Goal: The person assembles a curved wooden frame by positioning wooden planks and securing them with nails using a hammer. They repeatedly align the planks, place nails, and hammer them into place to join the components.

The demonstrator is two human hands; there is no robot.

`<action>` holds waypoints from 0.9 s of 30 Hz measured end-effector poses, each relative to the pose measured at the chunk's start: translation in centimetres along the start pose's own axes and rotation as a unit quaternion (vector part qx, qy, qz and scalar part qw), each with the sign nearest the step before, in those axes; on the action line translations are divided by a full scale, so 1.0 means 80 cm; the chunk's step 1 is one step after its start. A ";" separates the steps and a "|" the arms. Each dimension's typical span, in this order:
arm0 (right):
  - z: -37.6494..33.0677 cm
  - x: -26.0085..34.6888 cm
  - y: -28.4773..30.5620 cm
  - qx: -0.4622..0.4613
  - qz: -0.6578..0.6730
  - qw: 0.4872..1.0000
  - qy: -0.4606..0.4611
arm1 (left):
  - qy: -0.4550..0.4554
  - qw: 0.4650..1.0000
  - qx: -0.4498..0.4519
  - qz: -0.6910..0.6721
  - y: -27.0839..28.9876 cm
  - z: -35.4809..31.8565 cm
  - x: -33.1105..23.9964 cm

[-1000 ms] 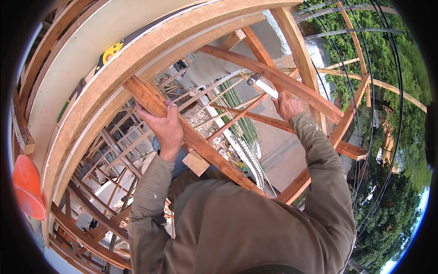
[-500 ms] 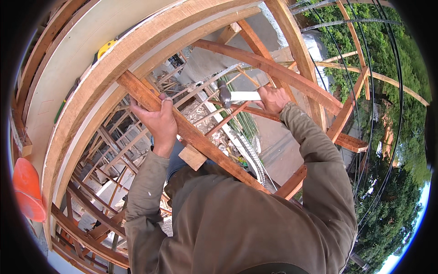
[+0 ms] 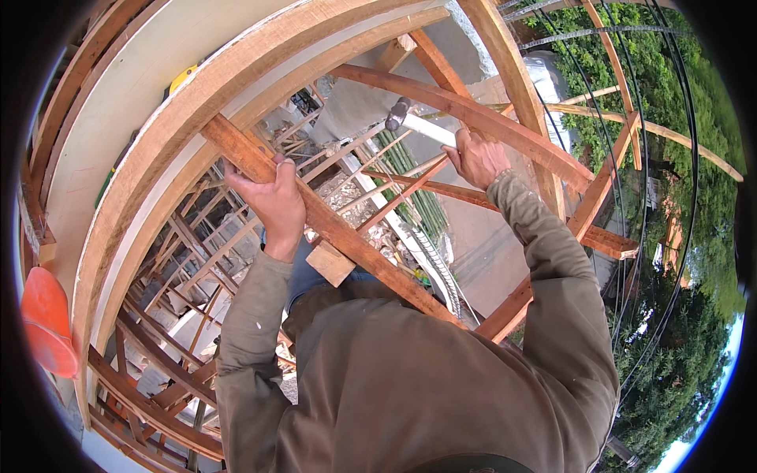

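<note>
My left hand [image 3: 274,203] is wrapped round a reddish wooden beam [image 3: 355,251] near its upper end, where the beam meets a long curved timber [image 3: 169,130]. My right hand [image 3: 479,160] grips a hammer [image 3: 426,128] by its white handle. The dark hammer head is raised to the right of the beam, apart from it. A short wood block [image 3: 330,264] sits against the beam's lower side, close to my body. Part of the beam is hidden behind my left fingers.
Other reddish timbers [image 3: 465,118] cross at the right. Far below lie wooden poles, green bamboo stalks [image 3: 414,189] and rubble. Black cables [image 3: 678,118] hang beside trees at the right. A pale panel [image 3: 102,102] lies beyond the curved timber, and an orange object [image 3: 49,323] is at the far left.
My right hand has lifted slightly, and the hammer head has swung upward and to the right, away from the beam. My left hand stays almost in place on the beam.
</note>
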State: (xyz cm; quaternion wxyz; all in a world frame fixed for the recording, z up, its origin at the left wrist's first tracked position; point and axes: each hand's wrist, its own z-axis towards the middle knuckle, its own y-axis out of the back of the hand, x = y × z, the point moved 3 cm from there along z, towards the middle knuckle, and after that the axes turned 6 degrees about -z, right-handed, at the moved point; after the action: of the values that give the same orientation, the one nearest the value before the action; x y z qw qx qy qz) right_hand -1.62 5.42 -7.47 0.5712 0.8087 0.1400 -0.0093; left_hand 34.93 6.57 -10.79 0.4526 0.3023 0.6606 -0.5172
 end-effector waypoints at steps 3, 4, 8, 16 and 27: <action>-0.024 0.070 0.031 -0.098 0.026 0.974 0.204 | -0.008 0.995 -0.071 0.069 0.004 0.007 0.014; -0.022 0.046 0.001 -0.125 0.052 0.958 0.253 | -0.006 0.995 -0.067 0.078 0.007 0.008 0.020; -0.020 -0.108 -0.101 0.076 -0.061 0.990 -0.106 | 0.032 0.995 -0.045 0.078 0.007 0.001 0.016; -0.001 -0.079 -0.106 -0.063 -0.066 0.995 -0.039 | -0.007 0.994 -0.052 0.091 0.003 0.010 0.021; -0.014 -0.121 -0.097 0.072 -0.031 0.988 -0.133 | 0.002 0.995 -0.062 0.079 0.012 -0.007 0.020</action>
State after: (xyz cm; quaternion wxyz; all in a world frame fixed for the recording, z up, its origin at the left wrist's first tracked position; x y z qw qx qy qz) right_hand -12.88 6.77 -12.50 0.5245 0.8346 0.0866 -0.1444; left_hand 34.97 7.28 -12.60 0.5084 0.3261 0.6663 -0.4372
